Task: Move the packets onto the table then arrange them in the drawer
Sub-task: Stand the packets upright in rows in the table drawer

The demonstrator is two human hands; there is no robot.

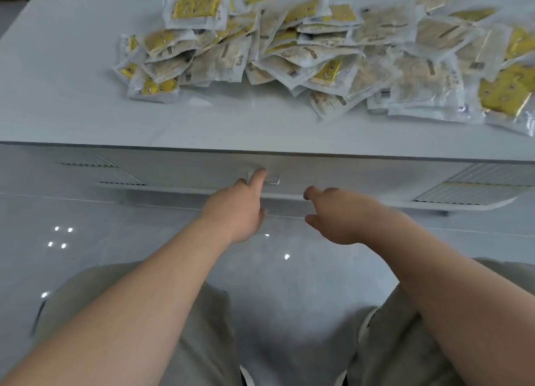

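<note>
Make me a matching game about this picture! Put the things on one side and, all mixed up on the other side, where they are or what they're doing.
Things:
1. packets
2. drawer
3. left hand
4. right hand

Place or state:
A. one finger touches the handle
B. heaped on the table
C. holds nothing, in front of the drawer
D. closed, under the table top

Pairs: 1-B, 2-D, 3-A, 4-C
</note>
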